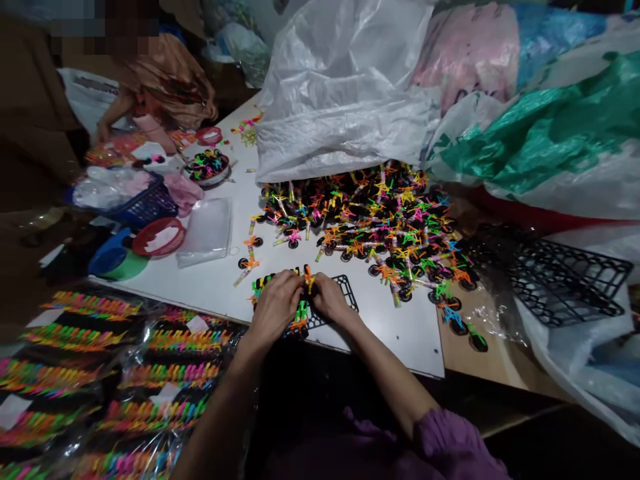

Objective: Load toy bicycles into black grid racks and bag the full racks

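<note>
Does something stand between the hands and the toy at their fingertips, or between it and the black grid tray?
Nothing visible separates left hand or right hand from the small toy; other toys occupy the black grid tray's left side.

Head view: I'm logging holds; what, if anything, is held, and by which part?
A small orange-and-yellow plastic toy, apparently between left grip and right grip; exact part hidden.

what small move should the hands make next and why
Probably press the orange-and-yellow toy down into the black tray: the left hand and right hand meet at it over the tray, where colorful pieces sit toward the left and the right end looks unfilled.
</note>
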Demonstrator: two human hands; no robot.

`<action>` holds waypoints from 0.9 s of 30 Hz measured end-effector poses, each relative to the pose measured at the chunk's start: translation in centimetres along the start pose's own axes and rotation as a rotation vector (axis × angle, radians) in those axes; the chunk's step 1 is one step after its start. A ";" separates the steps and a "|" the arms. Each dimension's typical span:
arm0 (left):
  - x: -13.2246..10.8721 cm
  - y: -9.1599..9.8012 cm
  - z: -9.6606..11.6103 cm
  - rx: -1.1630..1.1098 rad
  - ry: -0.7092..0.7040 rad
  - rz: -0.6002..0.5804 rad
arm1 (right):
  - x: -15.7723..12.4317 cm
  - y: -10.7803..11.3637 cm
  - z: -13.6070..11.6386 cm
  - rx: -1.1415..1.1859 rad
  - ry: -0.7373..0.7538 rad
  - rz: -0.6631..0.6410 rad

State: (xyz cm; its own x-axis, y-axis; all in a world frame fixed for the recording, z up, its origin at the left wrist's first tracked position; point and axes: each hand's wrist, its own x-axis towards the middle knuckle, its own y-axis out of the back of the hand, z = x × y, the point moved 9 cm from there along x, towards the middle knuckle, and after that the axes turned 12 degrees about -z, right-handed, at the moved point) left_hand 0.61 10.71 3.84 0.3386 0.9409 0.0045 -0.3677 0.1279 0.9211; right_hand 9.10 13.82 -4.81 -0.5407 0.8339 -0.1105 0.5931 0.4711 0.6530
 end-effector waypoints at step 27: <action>-0.8 -1.6 2.4 -0.003 -0.081 0.141 | -1.4 -1.1 -0.4 -0.310 0.150 -0.172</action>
State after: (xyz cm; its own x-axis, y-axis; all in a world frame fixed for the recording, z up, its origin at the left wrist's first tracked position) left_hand 2.99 9.02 3.26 0.3522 0.9213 0.1649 -0.4192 -0.0022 0.9079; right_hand 9.05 12.02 -5.07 -0.7115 0.6882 -0.1418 0.2901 0.4715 0.8328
